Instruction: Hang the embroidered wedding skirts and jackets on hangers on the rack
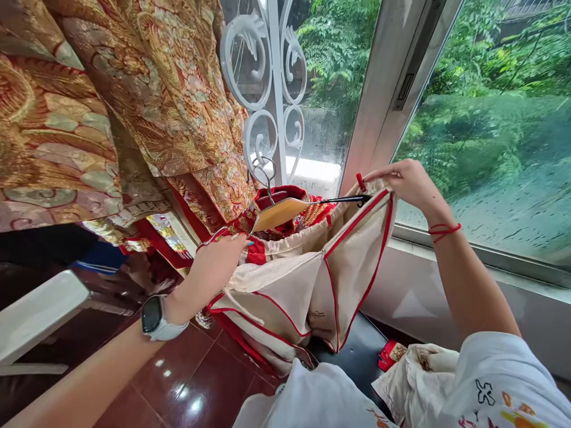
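Observation:
A cream garment with red piping [307, 285] hangs folded over a wooden hanger [279, 213] with a metal hook. My left hand [218, 258], with a smartwatch on the wrist, is closed on the left end of the hanger and the cloth there. My right hand [404, 181], a red string round its wrist, pinches the garment's upper right edge by the hanger's black clip end [357, 200]. A red embroidered lining [307, 217] shows inside the folds.
Gold and red embroidered robes [134, 101] hang at the left. A white scrolled window grille [272, 89] and a wet window with greenery stand behind. Below are dark red tiles [187, 380], a white bench edge [40, 315] and a small red item [390, 353] on a black surface.

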{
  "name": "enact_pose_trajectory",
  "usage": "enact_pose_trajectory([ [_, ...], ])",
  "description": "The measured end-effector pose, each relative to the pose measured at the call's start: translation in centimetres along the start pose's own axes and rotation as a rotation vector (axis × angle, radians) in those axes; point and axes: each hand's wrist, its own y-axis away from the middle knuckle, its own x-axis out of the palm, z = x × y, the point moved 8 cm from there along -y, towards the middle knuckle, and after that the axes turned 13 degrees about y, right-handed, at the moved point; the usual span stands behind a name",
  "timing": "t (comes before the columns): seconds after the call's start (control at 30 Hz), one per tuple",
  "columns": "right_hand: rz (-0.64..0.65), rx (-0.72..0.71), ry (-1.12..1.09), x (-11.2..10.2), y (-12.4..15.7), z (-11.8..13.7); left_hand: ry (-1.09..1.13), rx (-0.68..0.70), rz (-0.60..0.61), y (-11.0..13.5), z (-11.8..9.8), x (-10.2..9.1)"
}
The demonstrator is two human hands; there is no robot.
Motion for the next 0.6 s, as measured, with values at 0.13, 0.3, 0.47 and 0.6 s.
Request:
enact_pose_trajectory([
  [0.13, -0.052, 0.069, 0.058, -2.9, -2.5, 4.5, -0.017, -0.028, -0.014, 0.0, -0.2, 0.0],
  [0.3, -0.147, -0.010, 0.093, -5.3, -1.3, 11.9, 0.001, -0.015, -0.029, 0.1, -0.2, 0.1],
  [0.47, 0.261, -0.443, 0.249, 4.3, 5.0, 16.0, 0.070, -0.019, -0.132, -0.1, 1.2, -0.1],
  [0.6, 0.206, -0.424, 0.107, 8.3, 6.5, 13.2, 0.529, 0.043, -0.193, -1.2, 4.0, 0.1],
])
